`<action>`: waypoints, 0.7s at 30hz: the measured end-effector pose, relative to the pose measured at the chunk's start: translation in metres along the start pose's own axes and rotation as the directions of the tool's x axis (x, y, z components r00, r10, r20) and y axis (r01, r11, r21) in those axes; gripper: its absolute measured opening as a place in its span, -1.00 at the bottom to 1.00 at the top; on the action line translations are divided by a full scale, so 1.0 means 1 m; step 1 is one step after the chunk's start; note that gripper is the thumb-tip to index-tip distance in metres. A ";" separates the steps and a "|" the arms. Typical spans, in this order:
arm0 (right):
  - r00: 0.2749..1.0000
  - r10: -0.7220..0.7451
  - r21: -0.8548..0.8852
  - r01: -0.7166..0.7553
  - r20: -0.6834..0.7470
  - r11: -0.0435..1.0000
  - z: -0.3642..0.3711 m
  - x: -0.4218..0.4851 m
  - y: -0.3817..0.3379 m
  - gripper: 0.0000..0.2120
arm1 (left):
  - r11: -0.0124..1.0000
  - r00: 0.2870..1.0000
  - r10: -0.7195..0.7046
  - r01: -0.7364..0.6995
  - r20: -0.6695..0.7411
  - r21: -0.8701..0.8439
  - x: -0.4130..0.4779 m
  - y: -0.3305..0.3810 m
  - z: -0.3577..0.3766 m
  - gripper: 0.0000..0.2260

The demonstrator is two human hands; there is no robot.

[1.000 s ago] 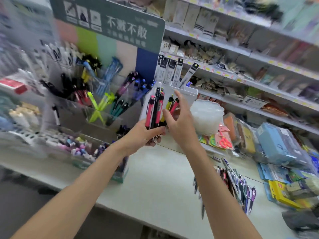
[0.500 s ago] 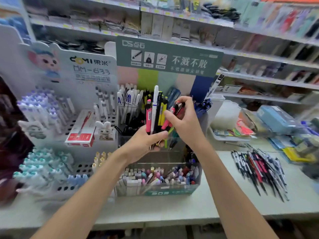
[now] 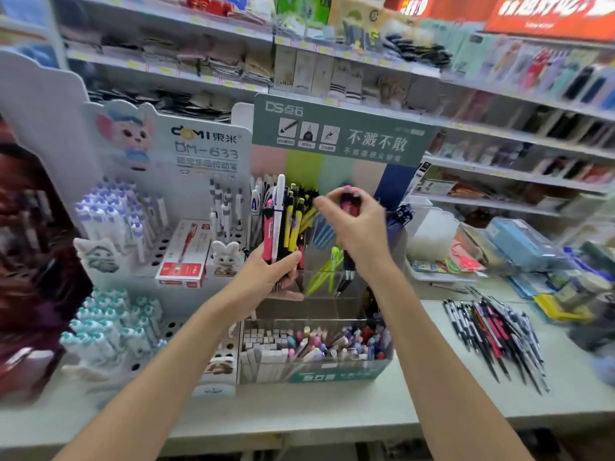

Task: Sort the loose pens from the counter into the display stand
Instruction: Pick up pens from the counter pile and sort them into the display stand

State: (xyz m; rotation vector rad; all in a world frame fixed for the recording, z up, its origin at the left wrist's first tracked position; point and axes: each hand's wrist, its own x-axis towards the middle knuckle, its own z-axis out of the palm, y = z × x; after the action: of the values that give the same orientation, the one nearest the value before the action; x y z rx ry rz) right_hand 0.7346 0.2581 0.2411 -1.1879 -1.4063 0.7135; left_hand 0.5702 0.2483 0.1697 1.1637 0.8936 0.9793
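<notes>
My right hand (image 3: pixel 357 237) pinches a pink-and-black pen (image 3: pixel 350 207) upright, tip down in the display stand's (image 3: pixel 332 375) clear middle compartment, just beside lime-green pens (image 3: pixel 324 272). My left hand (image 3: pixel 268 272) grips a bunch of pens (image 3: pixel 283 224), pink, white and yellow, at that compartment's left edge. Loose pens (image 3: pixel 492 337) lie on the counter (image 3: pixel 332 407), well apart to the right.

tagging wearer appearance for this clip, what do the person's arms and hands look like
Both are bare. The left arm and right arm show no sleeve in view. The left hand and right hand wear no gloves, and no watch, bracelet or ring is visible. Nails are too blurred to judge.
</notes>
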 end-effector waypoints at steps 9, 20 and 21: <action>0.981 -0.138 -0.273 0.171 0.135 0.947 0.053 -0.013 -0.005 -0.79 | 0.984 0.964 0.170 -0.155 -0.207 0.085 0.003 0.004 0.010 -0.87; 0.993 -0.103 0.019 0.104 -0.060 0.994 0.050 -0.010 0.012 -0.80 | 0.978 0.993 0.108 -0.114 -0.043 -0.173 0.002 0.008 0.002 -0.80; 0.991 -0.094 0.053 0.099 -0.092 0.994 0.051 -0.009 0.013 -0.80 | 0.979 0.994 0.107 -0.111 -0.033 -0.173 0.002 0.009 0.004 -0.79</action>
State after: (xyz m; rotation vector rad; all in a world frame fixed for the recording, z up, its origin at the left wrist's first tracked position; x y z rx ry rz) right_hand 0.6885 0.2631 0.2155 -1.0864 -1.3509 0.6218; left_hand 0.5732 0.2502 0.1790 1.0623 0.7523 1.1398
